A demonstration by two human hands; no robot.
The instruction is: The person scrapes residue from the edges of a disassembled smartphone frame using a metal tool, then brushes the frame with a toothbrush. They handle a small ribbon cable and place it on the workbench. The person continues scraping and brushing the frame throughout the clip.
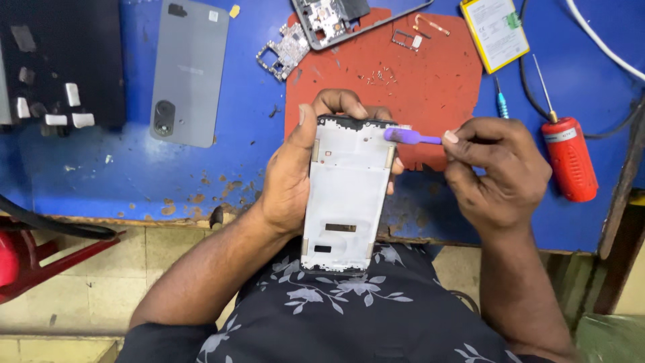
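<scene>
My left hand [290,171] grips a bare phone frame [346,195], white inside with a dark rim, held upright over the table edge. My right hand [494,171] pinches a purple plastic pry tool [411,137], whose flat tip touches the frame's upper right corner. A grey phone back cover [188,70] lies on the blue table at the upper left. On the red mat [430,81] rest another opened phone body [336,19], a loose circuit board [283,52] and several tiny screws [377,75].
A yellow-edged battery [495,32] lies at the top right. Beside it are a small blue-handled screwdriver [501,101] and a red electric screwdriver [570,156] with a black cable. A black box [64,64] with white pieces sits at the upper left. The blue table's [101,175] worn front edge runs below.
</scene>
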